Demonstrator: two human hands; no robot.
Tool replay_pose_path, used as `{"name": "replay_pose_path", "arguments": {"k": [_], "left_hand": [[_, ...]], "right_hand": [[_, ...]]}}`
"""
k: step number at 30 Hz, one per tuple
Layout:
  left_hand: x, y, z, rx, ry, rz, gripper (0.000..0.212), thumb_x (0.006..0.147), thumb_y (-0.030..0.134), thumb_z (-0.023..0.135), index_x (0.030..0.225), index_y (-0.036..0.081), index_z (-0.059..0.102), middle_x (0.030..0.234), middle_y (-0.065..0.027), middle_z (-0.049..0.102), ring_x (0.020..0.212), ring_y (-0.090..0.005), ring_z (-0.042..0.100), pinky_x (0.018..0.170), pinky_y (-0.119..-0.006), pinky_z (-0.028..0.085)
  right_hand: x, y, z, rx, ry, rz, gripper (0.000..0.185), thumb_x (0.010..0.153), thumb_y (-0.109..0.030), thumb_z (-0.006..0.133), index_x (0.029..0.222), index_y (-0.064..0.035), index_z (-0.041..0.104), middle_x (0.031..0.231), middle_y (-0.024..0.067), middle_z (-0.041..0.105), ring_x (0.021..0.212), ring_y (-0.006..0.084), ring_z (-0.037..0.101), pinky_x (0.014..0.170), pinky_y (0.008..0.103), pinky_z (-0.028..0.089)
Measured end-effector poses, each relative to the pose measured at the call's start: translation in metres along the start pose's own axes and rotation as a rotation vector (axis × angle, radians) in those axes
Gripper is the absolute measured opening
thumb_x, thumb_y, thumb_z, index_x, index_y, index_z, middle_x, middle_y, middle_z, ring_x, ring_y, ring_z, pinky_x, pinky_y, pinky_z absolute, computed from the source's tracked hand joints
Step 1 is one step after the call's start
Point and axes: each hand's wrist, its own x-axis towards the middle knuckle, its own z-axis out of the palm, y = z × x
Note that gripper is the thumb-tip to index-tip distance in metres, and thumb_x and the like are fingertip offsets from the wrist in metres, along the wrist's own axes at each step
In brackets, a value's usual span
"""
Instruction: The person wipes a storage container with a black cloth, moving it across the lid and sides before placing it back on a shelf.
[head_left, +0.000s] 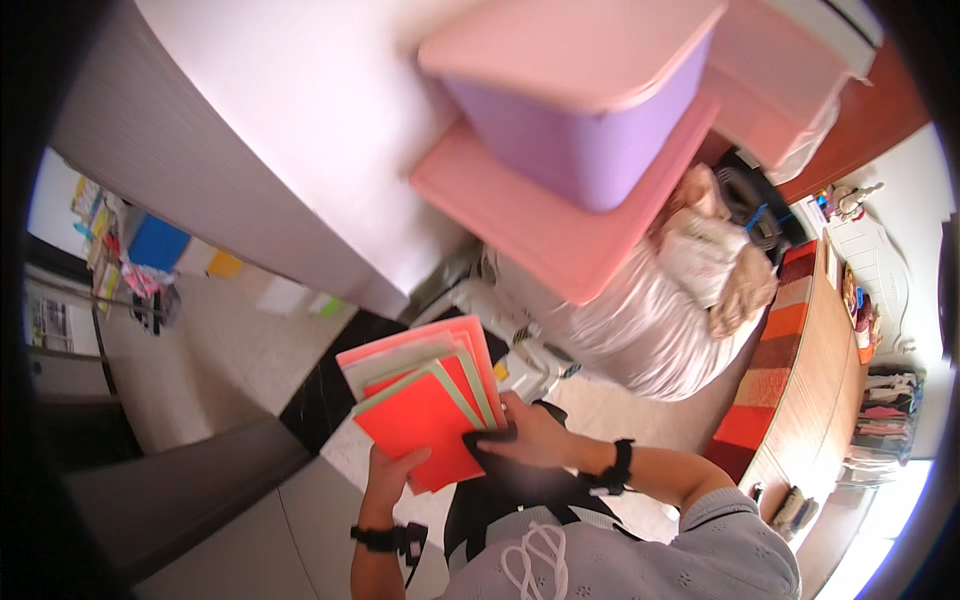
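Observation:
A fanned stack of red and pink booklets or folders (431, 420), with pale green and whitish edges between them, is held between both hands in front of my body. My left hand (394, 472) grips the lower left edge, its thumb lying on the red front cover. At the right edge, my right hand (529, 435) holds the stack, and something dark lies beneath its fingers; I cannot tell what it is. Both wrists wear black straps.
A purple bin with a pink lid (570, 142) stands on another pink lid (525, 217), ahead. Below are a large whitish bag (630, 330) and a white appliance or case (469, 300). A wooden cabinet (817, 360) stands right. Left, beyond a doorway, lie a blue box (159, 241) and assorted things.

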Motion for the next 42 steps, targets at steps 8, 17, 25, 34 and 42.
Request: {"name": "replay_pose_path", "arguments": {"k": [8, 17, 25, 34, 42], "left_hand": [[-0.026, 0.196, 0.075, 0.237, -0.059, 0.769, 0.064, 0.072, -0.002, 0.069, 0.126, -0.001, 0.034, 0.113, -0.0102, 0.053, 0.101, -0.0157, 0.053, 0.088, -0.032, 0.044], [0.043, 0.384, 0.181, 0.827, -0.26, 1.085, 0.058, 0.079, 0.026, 0.066, 0.123, -0.004, 0.043, 0.113, -0.0205, 0.058, 0.102, -0.0315, 0.058, 0.088, -0.034, 0.045], [0.096, 0.356, 0.219, 1.268, -0.03, 1.085, 0.058, 0.09, 0.05, 0.038, 0.131, 0.01, 0.044, 0.127, -0.0188, 0.049, 0.123, -0.0359, 0.039, 0.105, -0.047, 0.025], [0.133, 0.335, 0.204, 0.956, -0.425, 1.364, 0.037, 0.09, 0.021, 0.05, 0.124, 0.006, 0.051, 0.131, -0.0228, 0.041, 0.121, -0.033, 0.043, 0.098, -0.037, 0.036], [0.116, 0.331, 0.216, 0.955, -0.174, 1.358, 0.034, 0.087, 0.023, 0.052, 0.114, 0.002, 0.055, 0.118, -0.0192, 0.054, 0.111, -0.036, 0.048, 0.099, -0.048, 0.033]], "right_hand": [[-0.058, -0.13, -0.092, 0.16, 0.351, -0.48, 0.059, 0.079, -0.014, 0.069, 0.123, -0.0019, 0.031, 0.094, 0.0165, 0.063, 0.086, 0.0265, 0.064, 0.072, 0.0324, 0.05], [-0.053, -0.222, -0.202, 0.648, 0.695, -0.594, 0.042, 0.079, -0.006, 0.065, 0.111, 0.0063, 0.042, 0.096, 0.0158, 0.059, 0.083, 0.0189, 0.061, 0.071, 0.028, 0.053], [0.004, -0.208, -0.239, 0.616, 0.929, -0.516, 0.052, 0.077, -0.006, 0.067, 0.118, 0.0074, 0.037, 0.103, 0.0173, 0.056, 0.09, 0.0208, 0.059, 0.075, 0.0296, 0.051], [0.018, -0.212, -0.285, 0.17, 0.962, -0.346, 0.061, 0.075, -0.017, 0.069, 0.121, 0.0088, 0.039, 0.103, 0.0188, 0.058, 0.091, 0.0219, 0.059, 0.077, 0.0305, 0.049], [-0.017, -0.211, -0.242, 0.011, 0.974, -0.38, 0.079, 0.076, -0.027, 0.069, 0.136, 0.0051, 0.028, 0.08, 0.0205, 0.064, 0.072, 0.021, 0.064, 0.063, 0.0295, 0.05]]}}
